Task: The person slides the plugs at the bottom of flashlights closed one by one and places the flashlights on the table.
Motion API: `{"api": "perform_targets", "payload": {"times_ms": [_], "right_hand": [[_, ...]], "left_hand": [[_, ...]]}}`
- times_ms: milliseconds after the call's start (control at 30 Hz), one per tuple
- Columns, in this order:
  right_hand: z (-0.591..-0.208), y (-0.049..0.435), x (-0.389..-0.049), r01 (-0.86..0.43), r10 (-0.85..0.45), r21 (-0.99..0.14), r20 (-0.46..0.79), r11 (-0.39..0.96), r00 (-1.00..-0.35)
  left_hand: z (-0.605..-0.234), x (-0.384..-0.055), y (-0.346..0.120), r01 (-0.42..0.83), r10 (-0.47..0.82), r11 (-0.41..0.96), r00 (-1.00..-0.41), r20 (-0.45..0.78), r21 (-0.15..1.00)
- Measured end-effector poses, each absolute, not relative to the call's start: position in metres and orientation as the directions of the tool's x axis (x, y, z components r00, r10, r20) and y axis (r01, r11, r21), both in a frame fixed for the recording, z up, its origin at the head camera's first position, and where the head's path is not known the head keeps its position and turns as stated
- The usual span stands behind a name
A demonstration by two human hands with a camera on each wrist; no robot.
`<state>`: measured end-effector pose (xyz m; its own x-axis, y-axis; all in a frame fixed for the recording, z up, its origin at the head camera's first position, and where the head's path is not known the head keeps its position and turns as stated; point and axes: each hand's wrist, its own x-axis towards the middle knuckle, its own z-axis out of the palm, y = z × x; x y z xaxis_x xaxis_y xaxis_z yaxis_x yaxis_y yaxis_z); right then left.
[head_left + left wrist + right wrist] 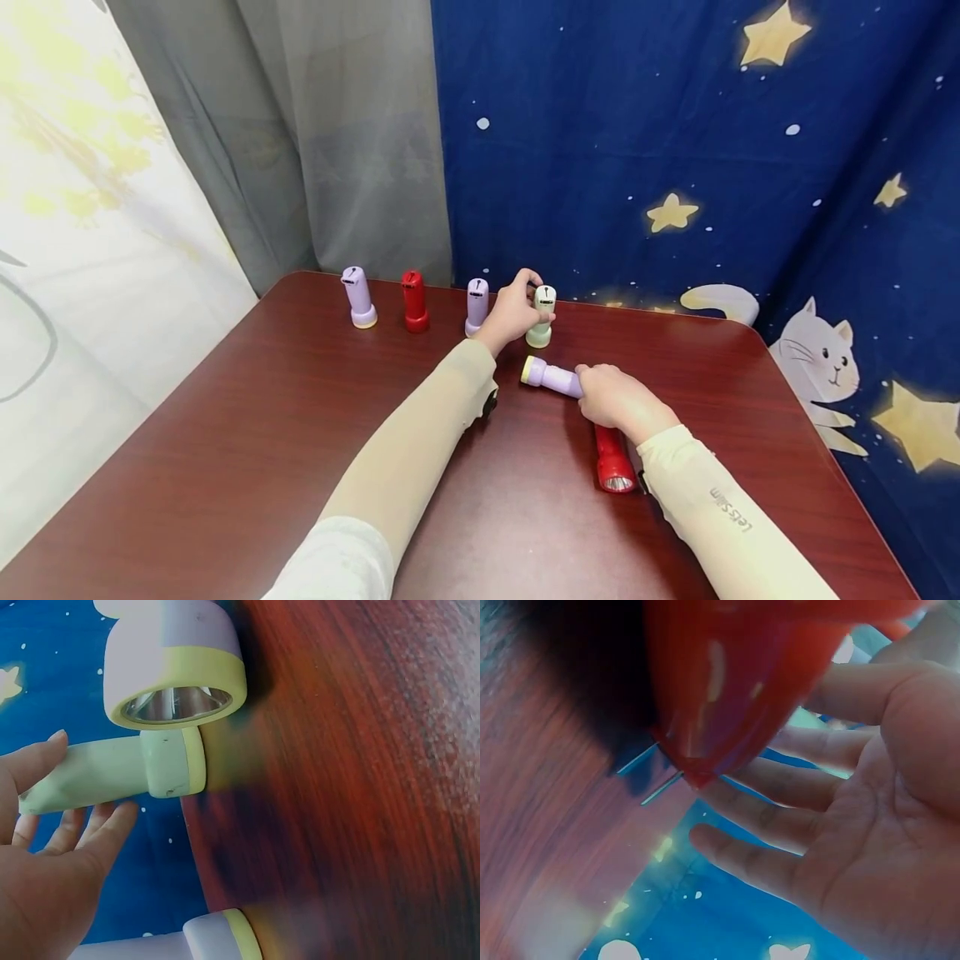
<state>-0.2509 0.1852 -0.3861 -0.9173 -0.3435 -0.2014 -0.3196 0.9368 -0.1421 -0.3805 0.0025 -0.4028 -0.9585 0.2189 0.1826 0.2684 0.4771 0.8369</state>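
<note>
A pale green flashlight (542,321) stands upright near the far table edge, lens end down. Around its body the left hand (517,310) is spread; in the left wrist view, its thumb lies on one side and straight fingers (109,832) on the other. The right hand (615,397) grips the tail end of a lilac flashlight (557,379), whose yellow-rimmed head points left. Below that hand is a red flashlight (613,462), lens toward me. Its tail, with two metal prongs, fills the right wrist view and partly hides the right fingers (765,814).
Left of the green flashlight stand a lilac flashlight (477,308), a red one (414,302) and another lilac one (359,297), roughly in a row along the far edge. Curtains (570,150) hang right behind the brown table (247,467).
</note>
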Motion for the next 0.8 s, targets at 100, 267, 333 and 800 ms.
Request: {"api": "perform_targets", "payload": {"times_ms": [100,267,333,800], "right_hand": [[-0.387,0.185,-0.25,-0.322,-0.345,-0.139,-0.197,0.937,-0.918],[-0.427,0.203,-0.28,-0.342,-0.355,-0.103,-0.15,0.934,-0.923],[-0.449,0.212,-0.295,-0.345,-0.354,-0.091,-0.116,0.934,-0.928],[-0.465,0.217,-0.304,-0.381,-0.385,-0.057,-0.104,0.923,-0.917]], "left_hand": [[-0.398,-0.378,0.0,0.26,0.212,0.468,-0.961,0.178,0.844],[-0.376,-0.366,-0.003,0.286,0.215,0.501,-0.955,0.203,0.817],[-0.368,-0.357,-0.003,0.304,0.221,0.528,-0.951,0.217,0.793],[-0.355,-0.286,-0.023,0.41,0.247,0.485,-0.912,0.328,0.773]]}}
